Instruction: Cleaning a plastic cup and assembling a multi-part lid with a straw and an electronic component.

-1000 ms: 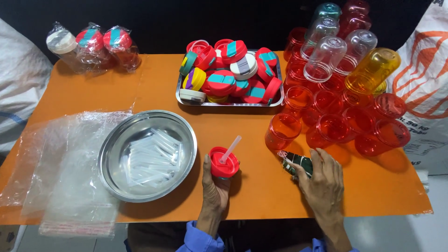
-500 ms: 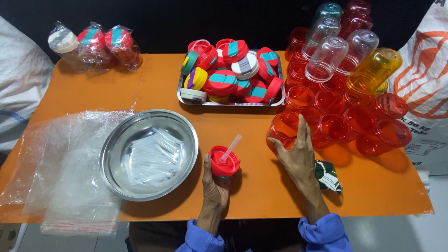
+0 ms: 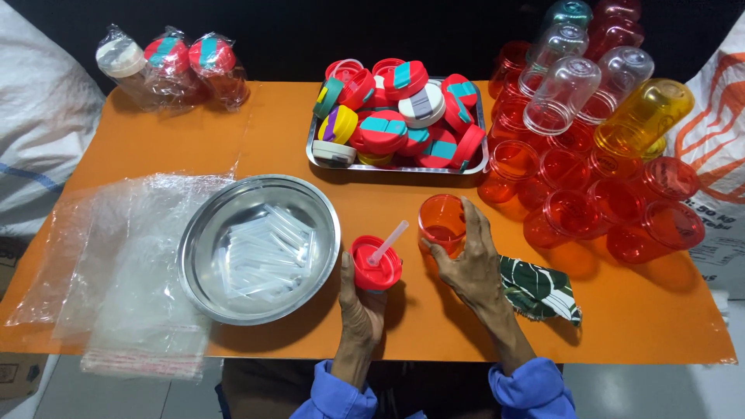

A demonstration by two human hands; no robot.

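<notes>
left hand [image 3: 361,304] clamps the red lid [image 3: 375,263], straw up, beside the steel bowl [image 3: 260,248] | right hand [image 3: 469,264] wraps fingers round an orange cup [image 3: 442,222] mid-table | best keep the cup level; line rim under lid squarely

head view | worn high, looking steeply down (near-vertical) | close over orange worktop [image 3: 636,326] | no second view

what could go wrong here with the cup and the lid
1. The right hand grips the orange cup only by its rim side; it might slip or tip onto the table.
2. The straw leans out of the red lid in the left hand; the cup could knock it.
3. The stacked cups lie close by; a nudge may topple them.
</notes>
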